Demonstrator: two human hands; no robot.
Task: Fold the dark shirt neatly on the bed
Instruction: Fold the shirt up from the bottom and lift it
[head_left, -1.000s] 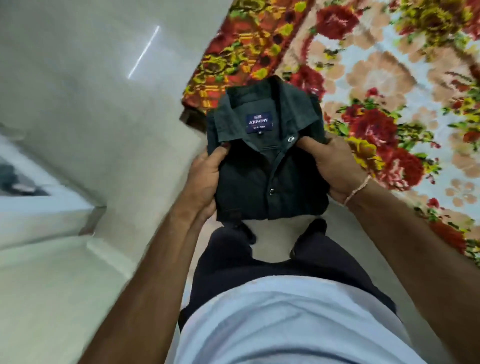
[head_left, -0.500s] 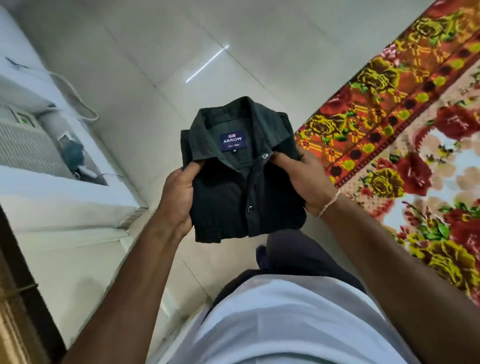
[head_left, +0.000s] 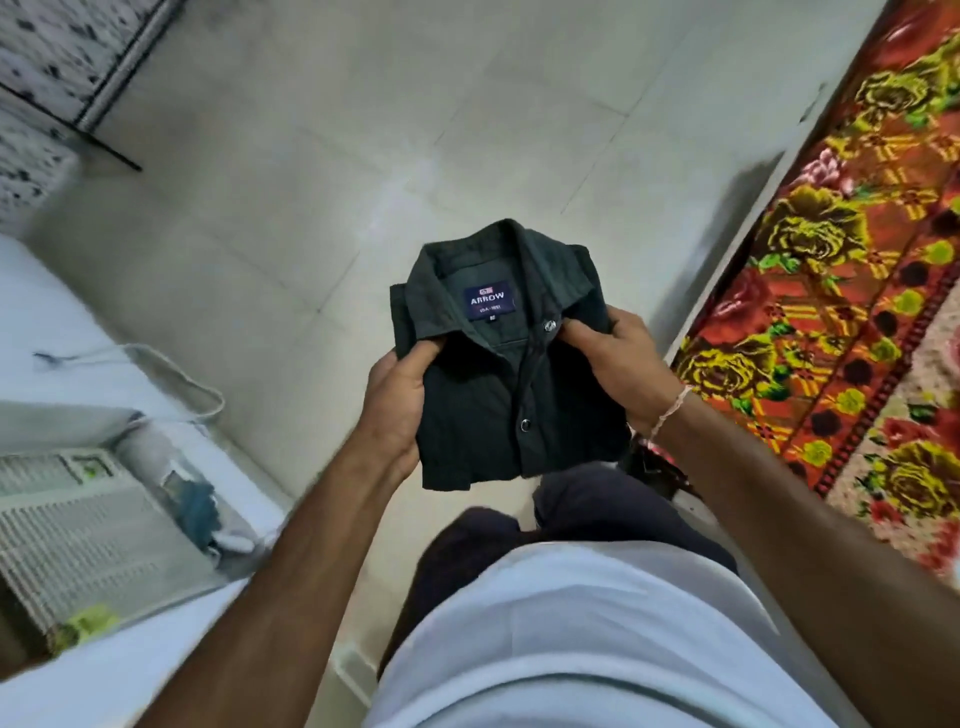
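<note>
At far left we see a white appliance with a ribbed grille (head_left: 67, 525) and a pale cord (head_left: 176, 364) looped beside it, both blurred; above them a speckled surface edged by a dark bar (head_left: 67, 67) fills the upper left corner. Moving inward, the pale tiled floor (head_left: 322, 156) spans the middle of the view. Over it, we find the left hand (head_left: 396, 400) gripping the left edge of the dark shirt (head_left: 488, 395), thumb curled over the front just under the collar and the remaining fingers hidden behind the cloth. The shirt is folded into a compact rectangle, collar away from the wearer, with a navy label reading ARROW (head_left: 487, 300) inside the neck and two metal snaps down the placket; it is held in the air above the floor, not on the bed. The right hand (head_left: 623, 369) pinches the right side below the collar, thumb on top near the upper snap, a thin pale bracelet (head_left: 670, 410) at the wrist. At far right lies the floral bedspread (head_left: 841, 291) in red, orange and yellow, well apart from the shirt
</note>
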